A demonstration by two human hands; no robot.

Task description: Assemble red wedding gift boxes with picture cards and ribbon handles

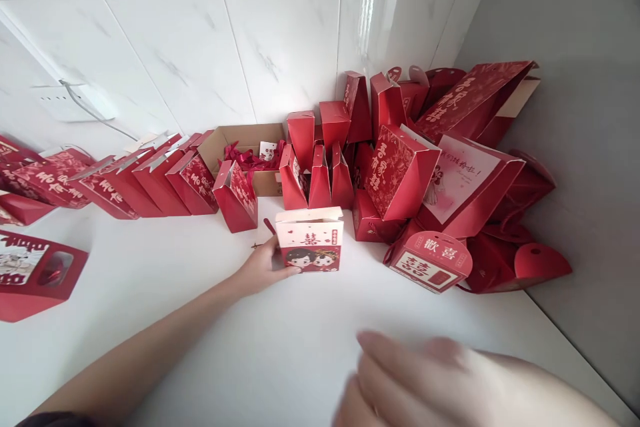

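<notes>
A red and white box point(310, 240) with two cartoon figures and a red character on its front stands upright on the white table point(215, 347). My left hand point(265, 265) grips its left side, thumb across the lower front corner. The box's top edge looks raised. My right hand point(400, 380) is nearer the camera at the lower right, away from the box and blurred by motion; whether it holds anything does not show. Behind the left hand lies a small dark red item point(269, 225), partly hidden.
A cardboard box point(267, 183) with red ribbons stands by the tiled wall. Red gift boxes line the left, including a large one point(70, 280) at the edge. More are piled at right, with a handled box point(430, 260) in front. A grey wall point(575, 113) bounds the right.
</notes>
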